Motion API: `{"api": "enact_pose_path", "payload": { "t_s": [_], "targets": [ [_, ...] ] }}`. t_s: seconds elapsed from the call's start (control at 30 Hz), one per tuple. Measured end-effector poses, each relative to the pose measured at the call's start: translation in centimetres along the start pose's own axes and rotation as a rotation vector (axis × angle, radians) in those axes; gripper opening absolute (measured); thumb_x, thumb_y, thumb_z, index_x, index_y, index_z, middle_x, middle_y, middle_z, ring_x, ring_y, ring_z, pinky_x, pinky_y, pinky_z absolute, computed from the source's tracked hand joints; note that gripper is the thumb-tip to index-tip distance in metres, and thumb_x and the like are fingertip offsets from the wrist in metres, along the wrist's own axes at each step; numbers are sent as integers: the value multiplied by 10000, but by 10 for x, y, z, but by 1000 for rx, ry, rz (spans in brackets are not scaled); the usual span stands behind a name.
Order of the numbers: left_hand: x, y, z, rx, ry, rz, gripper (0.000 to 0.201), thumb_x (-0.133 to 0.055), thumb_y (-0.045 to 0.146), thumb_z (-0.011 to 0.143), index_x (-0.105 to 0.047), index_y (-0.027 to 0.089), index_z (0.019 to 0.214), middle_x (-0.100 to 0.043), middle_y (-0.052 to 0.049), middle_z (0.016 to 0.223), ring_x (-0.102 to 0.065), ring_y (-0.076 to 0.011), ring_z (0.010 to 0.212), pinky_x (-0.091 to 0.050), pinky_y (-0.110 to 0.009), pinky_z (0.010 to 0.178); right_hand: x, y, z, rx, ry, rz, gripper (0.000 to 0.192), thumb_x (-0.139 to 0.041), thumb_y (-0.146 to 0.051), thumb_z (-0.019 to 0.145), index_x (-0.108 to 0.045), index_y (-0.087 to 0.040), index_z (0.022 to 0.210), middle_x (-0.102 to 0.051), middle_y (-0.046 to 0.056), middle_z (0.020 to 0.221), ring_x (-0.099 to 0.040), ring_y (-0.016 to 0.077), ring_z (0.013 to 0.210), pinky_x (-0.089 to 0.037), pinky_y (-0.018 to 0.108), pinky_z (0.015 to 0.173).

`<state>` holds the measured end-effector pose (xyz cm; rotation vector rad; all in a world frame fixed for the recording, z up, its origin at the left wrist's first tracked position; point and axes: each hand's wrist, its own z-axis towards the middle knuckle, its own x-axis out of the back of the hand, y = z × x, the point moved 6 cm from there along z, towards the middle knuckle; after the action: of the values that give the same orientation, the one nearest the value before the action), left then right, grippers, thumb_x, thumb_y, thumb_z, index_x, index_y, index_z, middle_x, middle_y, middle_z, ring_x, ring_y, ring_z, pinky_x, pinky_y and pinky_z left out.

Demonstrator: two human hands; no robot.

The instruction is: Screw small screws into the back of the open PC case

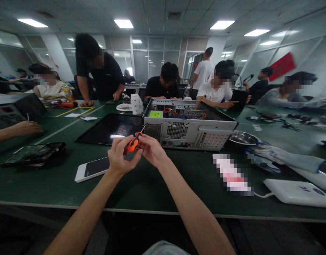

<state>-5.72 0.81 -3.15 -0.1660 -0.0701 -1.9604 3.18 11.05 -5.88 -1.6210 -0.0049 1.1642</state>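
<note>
An orange-and-black screwdriver [133, 142] is held up in front of the computer case, its thin shaft slanting up and to the right toward the rear panel. My left hand [120, 156] is closed around the handle from the left. From the other side, the fingers of my right hand [153, 150] pinch the upper end of the handle near the shaft. Behind my hands lies the silver computer case [176, 131], its top open, with wires and a green-labelled part inside. Whether the screwdriver's tip touches the case I cannot tell.
A black side panel [107, 129] lies left of the case. Nearer are a white phone-like device [91, 169] and circuit boards [35, 154]. On the right are a metal bowl [244, 138], gloves [285, 156] and a white power bank [298, 191]. A co-worker's hand [27, 128] rests at far left.
</note>
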Motion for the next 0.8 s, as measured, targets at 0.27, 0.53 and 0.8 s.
{"api": "enact_pose_path", "payload": {
  "t_s": [0.27,0.53,0.8],
  "targets": [
    [3,8,0,-71,43,-20,448,-740,147,796,-663,177,1237,-652,-58,986,-451,-61,554,-438,-197,485,1,-1,0,17,26,24,241,-886,-277,710,-688,-207,827,-694,-46,737,-603,96,651,-452,221,633],
    [3,8,3,-88,80,-36,278,-816,256,786,-652,169,993,-633,-6,800,-445,-59,507,-383,-190,435,-5,-7,-7,-27,-50,-8,149,-715,-215,813,-759,-182,952,-772,25,857,-665,129,755,-497,214,656],
    [0,9,-3,-103,12,-4,393,-732,223,808,-666,208,1196,-673,-110,1076,-633,-159,775,-508,-237,537,-1,-6,0,50,-32,-20,181,-871,-260,719,-752,-184,831,-737,-9,768,-559,78,610,-410,189,540]
  ]
}}
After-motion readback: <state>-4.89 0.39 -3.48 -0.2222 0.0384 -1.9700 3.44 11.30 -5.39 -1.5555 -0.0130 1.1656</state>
